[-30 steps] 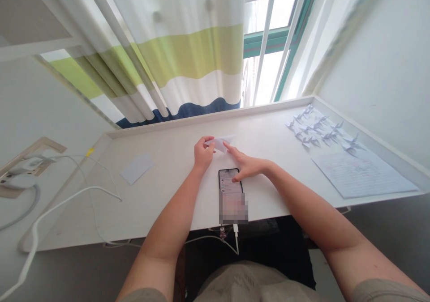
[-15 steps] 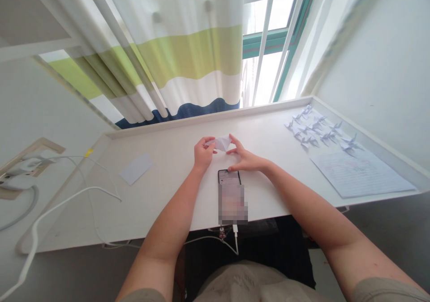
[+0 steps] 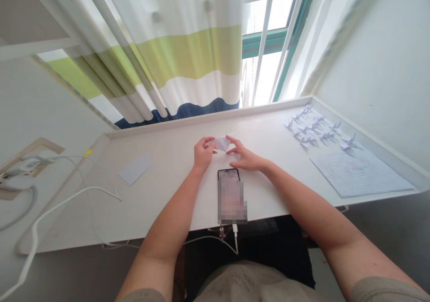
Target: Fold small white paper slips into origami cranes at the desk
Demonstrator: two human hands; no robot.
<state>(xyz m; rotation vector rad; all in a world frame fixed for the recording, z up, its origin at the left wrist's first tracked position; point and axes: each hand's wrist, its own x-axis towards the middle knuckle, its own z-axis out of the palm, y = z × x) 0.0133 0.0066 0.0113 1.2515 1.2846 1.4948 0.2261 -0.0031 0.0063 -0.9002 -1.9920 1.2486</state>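
Note:
A small folded piece of white paper (image 3: 221,143) lies on the white desk (image 3: 161,181) in front of me. My left hand (image 3: 202,152) pinches its left end, fingers curled. The fingers of my right hand (image 3: 244,157) rest on the paper's right end and on the desk beside it. A phone (image 3: 231,193) with a charging cable plugged in lies just below both hands, near the desk's front edge.
Several folded paper cranes (image 3: 316,129) sit at the far right of the desk beside a lined sheet (image 3: 359,174). A small white slip (image 3: 135,168) lies to the left. White cables (image 3: 67,199) run over the left side. A striped curtain (image 3: 174,60) hangs behind.
My right hand slid from the phone's top edge up to the folded paper, and the paper's right flap has been folded inward. The left hand has kept its hold.

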